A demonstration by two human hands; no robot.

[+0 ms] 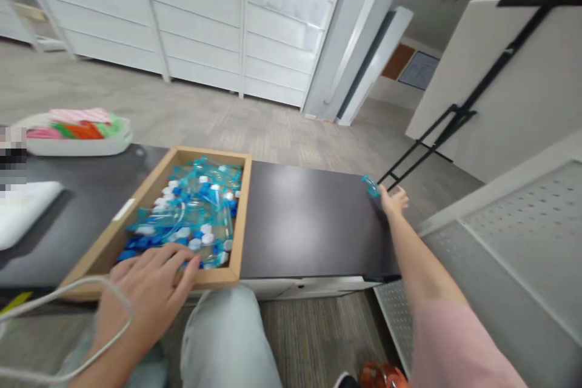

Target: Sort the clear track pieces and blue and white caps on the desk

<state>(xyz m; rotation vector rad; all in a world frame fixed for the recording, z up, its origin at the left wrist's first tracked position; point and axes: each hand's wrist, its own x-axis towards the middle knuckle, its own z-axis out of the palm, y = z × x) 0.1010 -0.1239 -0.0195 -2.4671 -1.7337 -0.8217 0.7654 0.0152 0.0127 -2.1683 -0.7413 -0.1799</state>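
Observation:
My left hand [152,282] rests over the near rim of a wooden tray [246,212], fingers spread and reaching just inside; I see nothing held in it. Clear teal plastic pieces [195,212] fill the tray in a jumble, mixed with white and blue caps [207,238]. Far to the right, my right arm is stretched out over the end of the dark table. At its fingertips my right hand [394,199] has a clear teal plastic piece [371,186], close to the table's far right corner. Its exact shape is blurred.
The dark table [309,224] runs across the view. On its left stand a white basket [79,144] of coloured cloths and a white object [30,209]. A white cable [68,285] loops over my left wrist. A grey perforated panel [513,242] and black-framed board [509,73] stand right.

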